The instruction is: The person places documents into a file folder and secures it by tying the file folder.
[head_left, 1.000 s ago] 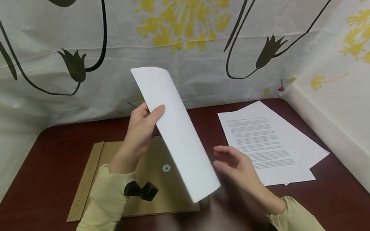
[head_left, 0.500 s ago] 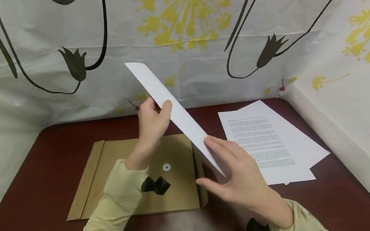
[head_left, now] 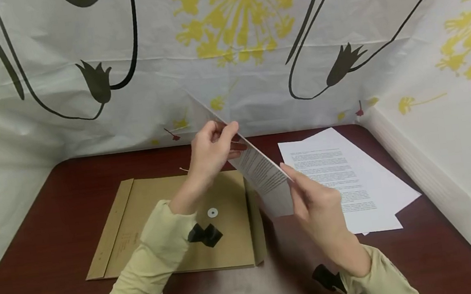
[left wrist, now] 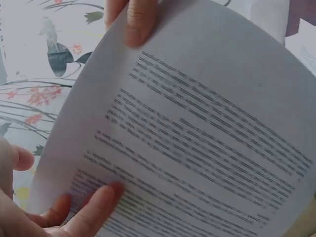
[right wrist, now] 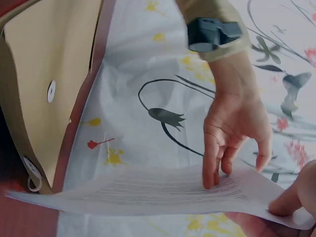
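Note:
A printed sheet of paper [left wrist: 197, 123] is held up on edge over the table, its text side turned to the left. My right hand [head_left: 320, 210] pinches its near corner, with the thumb [left wrist: 139, 24] lying on the printed face in the left wrist view. My left hand [head_left: 214, 152] is at the upper part of the sheet. Its extended fingers [left wrist: 96, 207] touch the text side, while the thumb stands off beyond the paper's edge. Below the left forearm, a brown cardboard document envelope [head_left: 170, 191] lies flat with its flap out to the left.
On the right of the dark red table [head_left: 35, 240] lie more printed papers [head_left: 329, 194], overlapping at angles. A white string [head_left: 184, 169] shows at the envelope's far edge. Patterned cloth [head_left: 221, 31] walls in the back and sides.
My right hand has come up to the sheet and now pinches its corner. The left hand has moved right, and the sheet has turned from its blank side to show its text.

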`<action>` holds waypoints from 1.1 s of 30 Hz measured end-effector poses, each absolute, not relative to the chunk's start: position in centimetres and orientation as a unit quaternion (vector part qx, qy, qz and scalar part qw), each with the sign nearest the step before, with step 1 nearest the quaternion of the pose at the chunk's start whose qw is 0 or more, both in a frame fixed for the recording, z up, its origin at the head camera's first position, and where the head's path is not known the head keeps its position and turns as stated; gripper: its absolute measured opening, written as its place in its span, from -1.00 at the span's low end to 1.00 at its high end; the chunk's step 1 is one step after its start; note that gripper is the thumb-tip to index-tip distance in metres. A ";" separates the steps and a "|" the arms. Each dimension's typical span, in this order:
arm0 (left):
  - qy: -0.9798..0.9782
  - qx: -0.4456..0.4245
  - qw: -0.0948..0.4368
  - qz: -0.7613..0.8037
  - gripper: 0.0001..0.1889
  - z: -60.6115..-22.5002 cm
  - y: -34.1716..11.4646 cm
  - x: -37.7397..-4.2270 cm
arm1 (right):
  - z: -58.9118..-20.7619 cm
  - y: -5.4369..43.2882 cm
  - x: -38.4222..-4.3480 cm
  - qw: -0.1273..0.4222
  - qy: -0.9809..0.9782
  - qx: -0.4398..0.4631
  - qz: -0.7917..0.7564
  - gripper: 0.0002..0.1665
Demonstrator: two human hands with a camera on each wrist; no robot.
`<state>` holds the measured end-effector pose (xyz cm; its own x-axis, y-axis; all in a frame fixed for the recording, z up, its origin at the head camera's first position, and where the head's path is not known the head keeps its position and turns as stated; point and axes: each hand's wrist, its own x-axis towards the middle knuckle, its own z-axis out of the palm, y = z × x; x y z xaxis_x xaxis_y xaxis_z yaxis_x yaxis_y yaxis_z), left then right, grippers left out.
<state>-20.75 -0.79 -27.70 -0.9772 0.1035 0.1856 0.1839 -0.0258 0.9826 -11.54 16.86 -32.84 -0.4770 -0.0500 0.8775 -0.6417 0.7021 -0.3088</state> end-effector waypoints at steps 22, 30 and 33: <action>-0.706 0.008 -0.077 -0.704 -0.69 -35.4 -4.1 -24.9 | -32.5 20.6 -11.1 0.350 -0.782 0.059 0.513 -0.74; -0.699 0.010 -0.057 -0.712 -0.75 -35.5 -6.1 -24.6 | -34.0 20.8 -11.0 0.206 -0.742 -0.052 0.636 -0.69; -0.707 -0.001 -0.059 -0.704 -0.75 -35.5 -6.9 -24.5 | -34.8 20.9 -11.0 0.169 -0.748 -0.060 0.639 -0.66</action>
<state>-24.46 -6.85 -35.51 -0.9931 0.0836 -0.0820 -0.0816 0.0079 0.9966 -11.02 20.91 -34.82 -0.9353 0.3066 0.1765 -0.1265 0.1759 -0.9762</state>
